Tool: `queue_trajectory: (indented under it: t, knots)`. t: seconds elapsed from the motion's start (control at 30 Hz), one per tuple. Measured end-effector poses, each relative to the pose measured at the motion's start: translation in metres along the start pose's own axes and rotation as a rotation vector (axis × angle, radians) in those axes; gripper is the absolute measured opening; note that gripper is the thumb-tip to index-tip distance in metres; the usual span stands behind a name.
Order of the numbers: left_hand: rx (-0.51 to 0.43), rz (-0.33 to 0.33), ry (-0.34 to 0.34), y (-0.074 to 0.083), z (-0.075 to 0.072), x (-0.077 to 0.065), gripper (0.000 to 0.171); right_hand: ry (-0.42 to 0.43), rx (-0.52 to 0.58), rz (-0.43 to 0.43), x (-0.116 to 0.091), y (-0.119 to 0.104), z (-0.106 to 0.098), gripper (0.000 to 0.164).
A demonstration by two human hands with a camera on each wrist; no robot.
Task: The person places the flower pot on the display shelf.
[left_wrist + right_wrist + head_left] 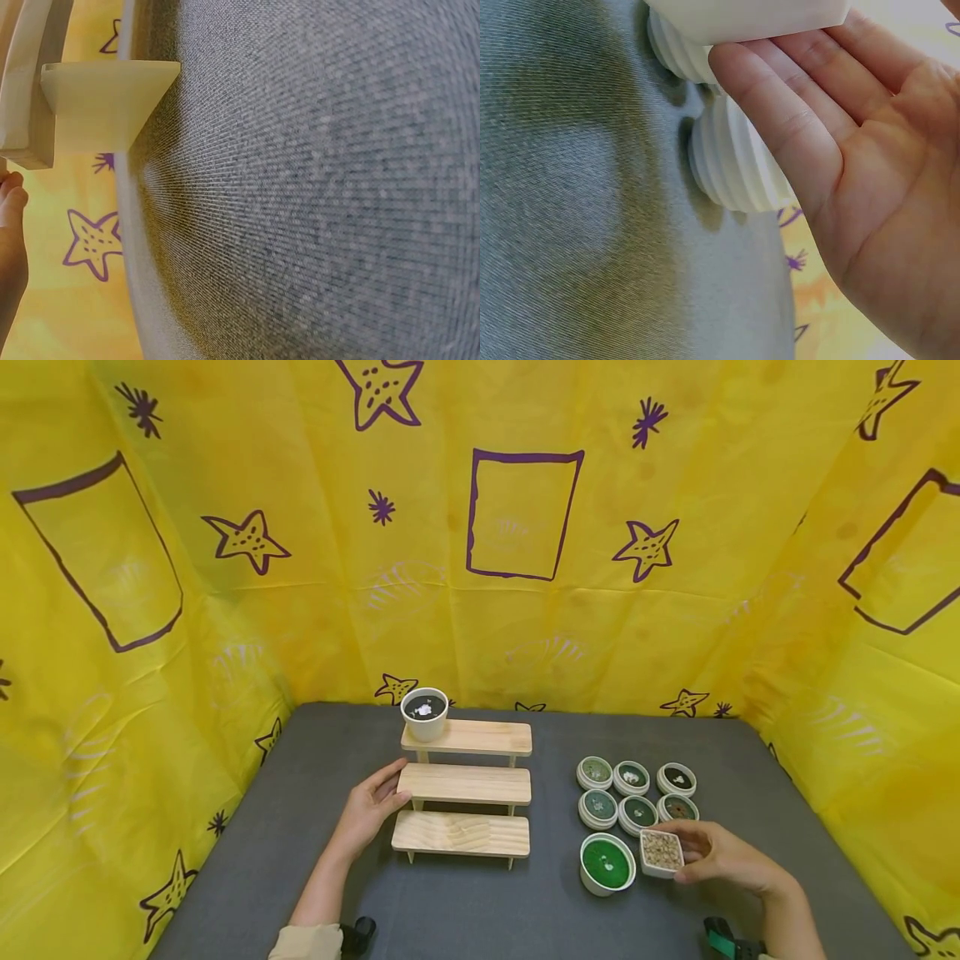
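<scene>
Three pale wooden display risers (pixel 465 833) stand in stepped rows on the table. My left hand (pixel 367 814) holds the left end of the middle riser (pixel 468 784), thumb at the front and fingers toward the back; the left wrist view catches only part of the hand beside a riser. In my right hand (pixel 712 857) is a small square white pot (pixel 662 853) filled with tan gravel, gripped between thumb and fingers. The right wrist view shows the fingers against the white pot (pixel 757 16), its contents hidden there. A round white pot (pixel 426 713) with dark filling sits on the back riser's left end.
Left of the square pot stands a white cup (pixel 606 864) with bright green filling. Behind it are several small round ribbed pots (pixel 597 808) with green, black or brown tops. A grey cloth (pixel 465 910) covers the table, and yellow printed curtains (pixel 525 635) surround it.
</scene>
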State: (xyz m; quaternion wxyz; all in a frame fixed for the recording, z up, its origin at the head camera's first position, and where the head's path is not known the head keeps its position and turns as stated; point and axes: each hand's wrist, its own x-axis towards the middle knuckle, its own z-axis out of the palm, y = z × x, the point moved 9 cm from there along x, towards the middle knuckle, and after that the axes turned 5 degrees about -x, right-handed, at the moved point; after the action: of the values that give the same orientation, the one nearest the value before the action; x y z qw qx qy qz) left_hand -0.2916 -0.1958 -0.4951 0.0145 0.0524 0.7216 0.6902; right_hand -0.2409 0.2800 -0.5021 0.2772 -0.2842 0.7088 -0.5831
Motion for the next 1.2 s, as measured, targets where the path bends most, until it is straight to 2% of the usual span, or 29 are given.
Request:
queue_trajectory:
  t: [0.33, 0.53, 0.87, 1.2]
  knots:
    - [-0.01, 0.016, -0.011, 0.001, 0.0, 0.0, 0.063, 0.023, -0.035, -0.029, 0.0, -0.017, -0.007, 0.056]
    - [-0.019, 0.016, -0.017, 0.002, 0.001, 0.0, 0.062, 0.07, -0.125, -0.023, 0.004, -0.024, -0.012, 0.054]
    - [-0.016, 0.019, -0.022, 0.004, 0.001, 0.0, 0.062, 0.165, -0.283, -0.004, 0.019, -0.032, -0.015, 0.054]
    - [-0.016, 0.012, -0.026, 0.003, 0.001, 0.0, 0.062, 0.19, -0.313, 0.025, 0.041, -0.04, -0.008, 0.058]
